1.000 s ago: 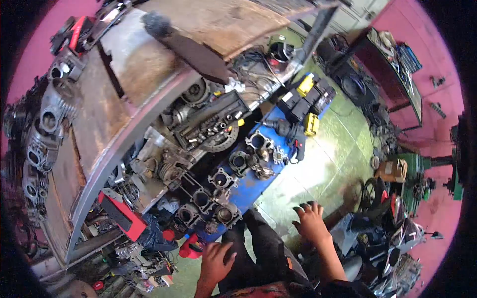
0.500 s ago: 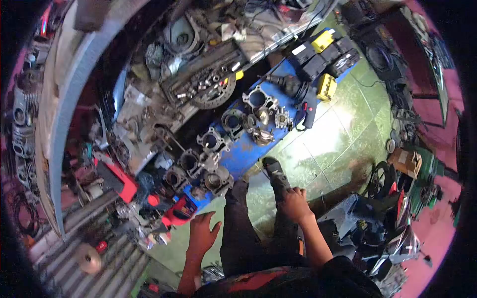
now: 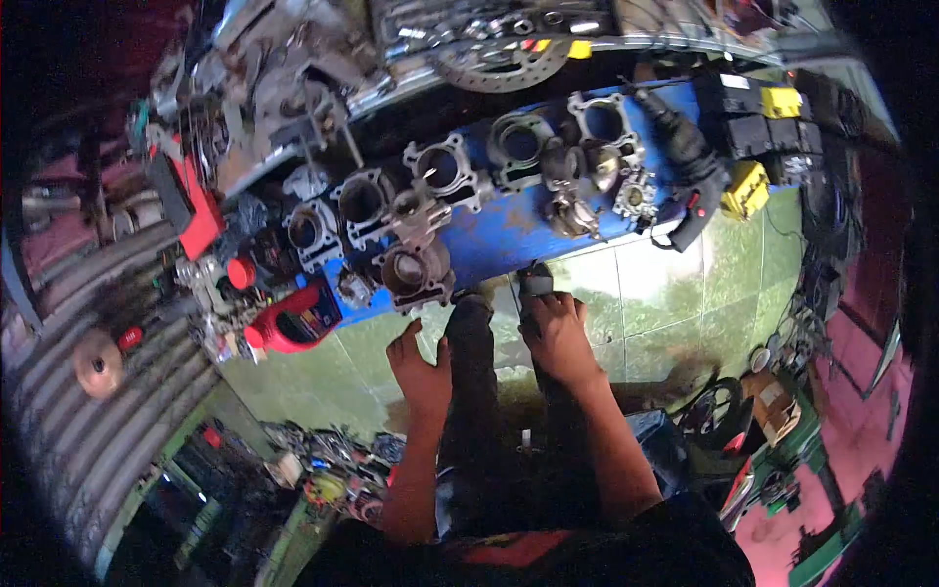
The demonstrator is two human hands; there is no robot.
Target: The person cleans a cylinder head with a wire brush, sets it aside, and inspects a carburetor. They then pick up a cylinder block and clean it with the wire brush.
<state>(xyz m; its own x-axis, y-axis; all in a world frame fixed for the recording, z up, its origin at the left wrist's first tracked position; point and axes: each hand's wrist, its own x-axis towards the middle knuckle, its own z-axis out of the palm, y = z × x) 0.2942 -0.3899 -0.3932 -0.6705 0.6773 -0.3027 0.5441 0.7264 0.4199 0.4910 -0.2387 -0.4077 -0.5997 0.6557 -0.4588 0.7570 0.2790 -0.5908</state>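
Note:
My left hand (image 3: 421, 372) is open, thumb and fingers apart, in front of the blue bench (image 3: 489, 240). Nothing shows in it. Nearest to it is a metal engine cylinder (image 3: 416, 276) on the bench edge. My right hand (image 3: 562, 338) hangs over my right leg, back upward, fingers loosely bent and slightly apart. I see nothing in it, though its palm is hidden. Several more cylinders stand along the bench, among them one cylinder (image 3: 442, 168) at the middle and another cylinder (image 3: 602, 119) farther right. A carburetor-like part (image 3: 636, 196) lies at the right.
A red bottle (image 3: 293, 321) lies at the bench's left end. A black power tool (image 3: 690, 166) and a yellow-topped battery (image 3: 745, 191) are at the right. Behind is a bench with a brake disc (image 3: 504, 68). Loose parts (image 3: 337, 465) lie at lower left.
The view has turned, so the bench now runs nearly level across it. Both hands have moved up in the view, nearer the bench. My left hand's fingers now point up.

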